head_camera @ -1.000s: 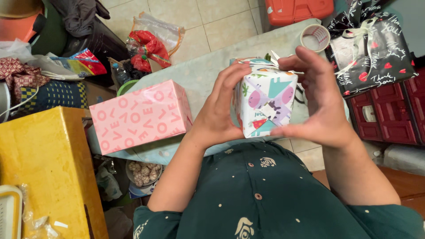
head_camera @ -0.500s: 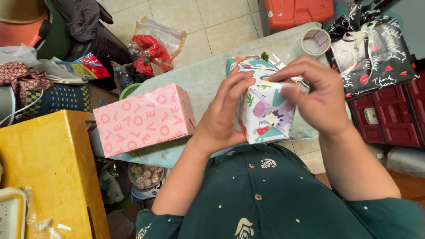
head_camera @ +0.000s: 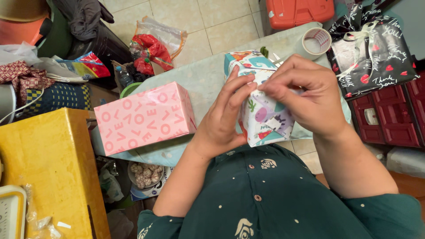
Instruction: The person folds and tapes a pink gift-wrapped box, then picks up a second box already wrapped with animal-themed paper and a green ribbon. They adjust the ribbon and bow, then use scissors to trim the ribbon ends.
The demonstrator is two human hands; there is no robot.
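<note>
My left hand [head_camera: 221, 121] grips the side of the gift box [head_camera: 261, 104] wrapped in colourful patterned paper, held upright over the bench [head_camera: 199, 75] edge against my chest. My right hand [head_camera: 305, 95] has come down from open beside it, fingers now pinched narrow on the top fold, pressing it flat. The pink box [head_camera: 141, 117] sits well apart.

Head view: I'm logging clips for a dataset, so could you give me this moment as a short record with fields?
Setting: pale green table above a tiled floor
Left hand: grips the side of the white box wrapped in colourful patterned paper
Right hand: fingertips pressed on the box's upper edge
Box position: held up, tilted, near the chest
Nearby left: pink patterned wrapped box lying on the table
Nearby back: roll of clear tape on the table
Right side: black gift bag with red hearts
</note>
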